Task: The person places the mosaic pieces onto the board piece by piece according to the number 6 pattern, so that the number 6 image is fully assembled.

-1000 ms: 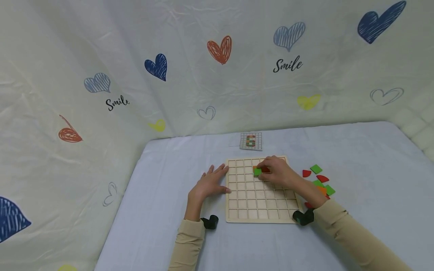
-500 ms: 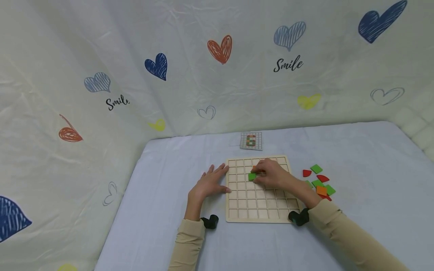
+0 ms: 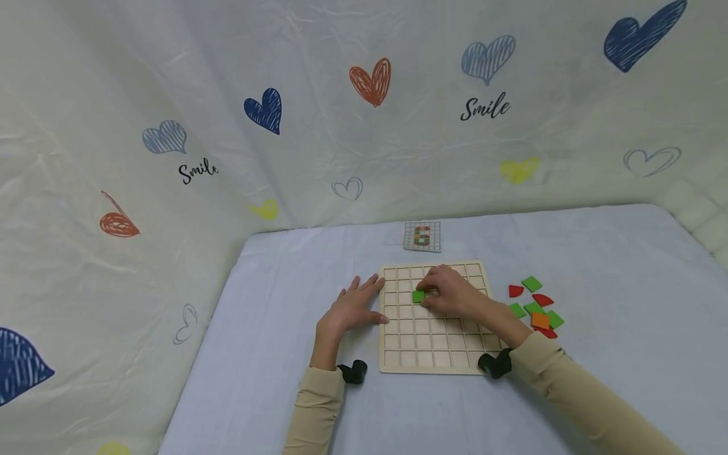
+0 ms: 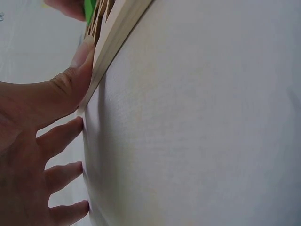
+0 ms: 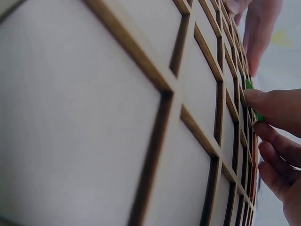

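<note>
In the head view, my right hand [image 3: 452,294] is over the upper middle of a wooden grid board [image 3: 423,344]. It pinches a green square tile [image 3: 418,296] between thumb and fingers, close against the grid; whether the tile sits in a cell cannot be told. In the right wrist view, a bit of red [image 5: 254,160] shows in the board beneath those fingers. Spread out at the board's left edge, my left hand [image 3: 354,308] touches the frame with thumb and fingertip. Its thumb [image 4: 80,80] lies against the wooden rim in the left wrist view.
Right of the board lie several loose tiles: green squares [image 3: 531,284], red rounded pieces [image 3: 515,291] and an orange square [image 3: 540,320]. Behind the board, a gridded card [image 3: 422,237] bears a coloured pattern. A white cloth [image 3: 273,328] covers the table.
My right hand has shifted left across the board with the green tile. Its fingers now cover the orange and red pieces seen in the board earlier. The left hand stays put.
</note>
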`<act>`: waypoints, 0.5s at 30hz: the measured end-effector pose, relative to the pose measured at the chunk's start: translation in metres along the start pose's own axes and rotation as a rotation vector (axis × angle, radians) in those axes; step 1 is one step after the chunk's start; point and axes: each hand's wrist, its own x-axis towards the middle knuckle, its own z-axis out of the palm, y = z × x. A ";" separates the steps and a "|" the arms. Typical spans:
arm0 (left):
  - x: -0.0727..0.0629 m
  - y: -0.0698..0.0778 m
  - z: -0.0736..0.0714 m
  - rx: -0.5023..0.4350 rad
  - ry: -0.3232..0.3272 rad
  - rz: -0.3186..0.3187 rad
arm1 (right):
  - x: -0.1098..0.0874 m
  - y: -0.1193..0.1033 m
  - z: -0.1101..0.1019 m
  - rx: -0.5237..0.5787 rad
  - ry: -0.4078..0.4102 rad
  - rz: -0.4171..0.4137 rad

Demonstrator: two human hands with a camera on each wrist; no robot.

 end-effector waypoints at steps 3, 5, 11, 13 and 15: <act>0.001 0.000 0.000 0.004 -0.001 -0.002 | 0.000 0.000 0.000 -0.001 -0.005 0.009; 0.001 0.000 0.000 0.006 0.000 -0.001 | 0.001 0.001 0.000 0.000 -0.009 0.014; 0.002 0.000 0.001 0.009 0.005 0.000 | 0.000 0.000 0.000 0.013 0.008 0.012; 0.003 -0.001 0.001 0.009 0.006 0.000 | -0.003 0.001 -0.001 0.013 0.037 -0.005; 0.003 0.000 0.001 0.003 0.007 0.003 | -0.006 0.002 -0.002 0.017 0.059 -0.009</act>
